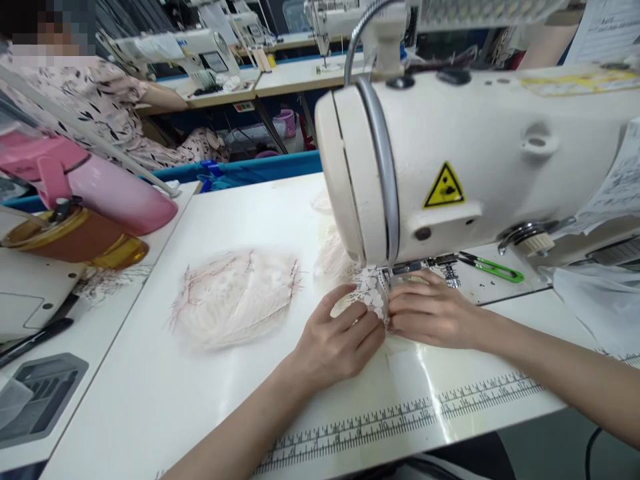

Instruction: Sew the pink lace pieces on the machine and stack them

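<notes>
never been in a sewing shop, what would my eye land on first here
The big cream sewing machine head with its yellow warning triangle sticker fills the upper right. Right below it, the left hand and right hand press a piece of white lace trim at the needle. To the left on the white table lies a pile of sheer pinkish fabric.
</notes>
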A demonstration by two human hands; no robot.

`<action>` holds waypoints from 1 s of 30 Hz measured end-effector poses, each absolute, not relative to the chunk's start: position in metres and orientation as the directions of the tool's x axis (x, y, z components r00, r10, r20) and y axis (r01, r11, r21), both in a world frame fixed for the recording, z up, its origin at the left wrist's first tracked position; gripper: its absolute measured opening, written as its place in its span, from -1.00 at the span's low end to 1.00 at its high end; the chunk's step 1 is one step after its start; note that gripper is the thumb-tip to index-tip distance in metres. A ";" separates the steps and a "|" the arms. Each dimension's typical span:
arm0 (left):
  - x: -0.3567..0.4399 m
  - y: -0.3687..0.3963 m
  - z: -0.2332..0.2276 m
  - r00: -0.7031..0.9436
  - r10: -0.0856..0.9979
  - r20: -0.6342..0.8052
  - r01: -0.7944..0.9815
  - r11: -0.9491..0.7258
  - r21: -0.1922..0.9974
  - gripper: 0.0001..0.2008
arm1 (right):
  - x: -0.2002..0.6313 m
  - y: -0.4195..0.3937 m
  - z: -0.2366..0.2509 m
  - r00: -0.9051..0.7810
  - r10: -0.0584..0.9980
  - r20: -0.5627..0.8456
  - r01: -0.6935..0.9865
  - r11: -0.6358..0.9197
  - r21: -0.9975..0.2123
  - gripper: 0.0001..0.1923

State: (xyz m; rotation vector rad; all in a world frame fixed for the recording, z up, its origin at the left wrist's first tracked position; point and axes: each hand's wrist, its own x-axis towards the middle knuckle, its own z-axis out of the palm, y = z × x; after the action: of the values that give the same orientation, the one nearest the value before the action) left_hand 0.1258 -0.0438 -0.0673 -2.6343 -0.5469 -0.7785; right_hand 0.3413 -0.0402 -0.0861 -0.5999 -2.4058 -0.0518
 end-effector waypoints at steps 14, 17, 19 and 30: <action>0.123 -0.030 -0.078 0.820 0.507 0.266 0.530 -0.848 -0.015 -0.42 | 0.338 -0.041 -0.091 -0.685 0.433 0.586 0.432 0.889 -0.151 -0.84; 0.123 -0.029 -0.077 0.833 0.499 0.241 0.523 -0.851 -0.045 -0.45 | 0.338 -0.041 -0.092 -0.681 0.421 0.599 0.437 0.890 -0.129 -0.84; 0.122 -0.028 -0.077 0.837 0.494 0.237 0.518 -0.854 -0.051 -0.46 | 0.337 -0.041 -0.093 -0.681 0.418 0.601 0.442 0.889 -0.119 -0.84; 0.121 -0.025 -0.077 0.831 0.507 0.229 0.526 -0.850 -0.031 -0.47 | 0.336 -0.041 -0.091 -0.685 0.404 0.606 0.445 0.891 -0.092 -0.82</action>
State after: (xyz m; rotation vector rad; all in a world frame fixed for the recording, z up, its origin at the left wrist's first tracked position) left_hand 0.1214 -0.0252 -0.0768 -2.9172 -0.8245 -0.3250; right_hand 0.3362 -0.0410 -0.0910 -0.6073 -2.4086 -0.0823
